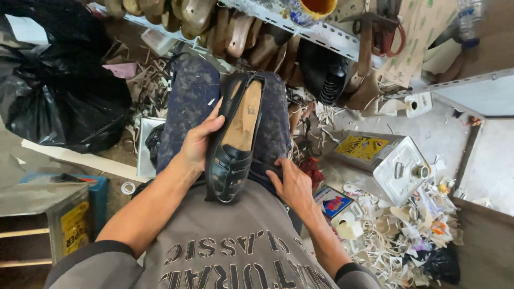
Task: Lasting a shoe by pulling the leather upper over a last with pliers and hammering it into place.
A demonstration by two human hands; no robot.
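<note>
Two hands at work over the lap, and the black woven shoe [235,144] sits right in the middle of it all, lying lengthwise on the person's thighs with its toe toward the near side and its heel pointing far. The left hand [199,140] has it by the left edge, grip clamped on the shoe, thumb over the rim beside the tan insole [244,118], fingers tucked out of sight underneath. The right hand [293,184] is down flat just beside the shoe's toe end on the right, fingers spread apart on the dark trousers [190,101], holding nothing, its fingertips close to the shoe; whether they touch it I cannot tell. Woven straps cross the toe, the insole shows open toward the heel. Off to the right on the floor lies a square metal can [396,160] with a yellow label, tipped on its side, ringed by pale leather scraps [399,230]. Far across the top runs a shelf rail [321,33] with shoe lasts [235,32] hanging along it. At the left edge, a black plastic bag [53,91] bulges, well apart from the hands.
</note>
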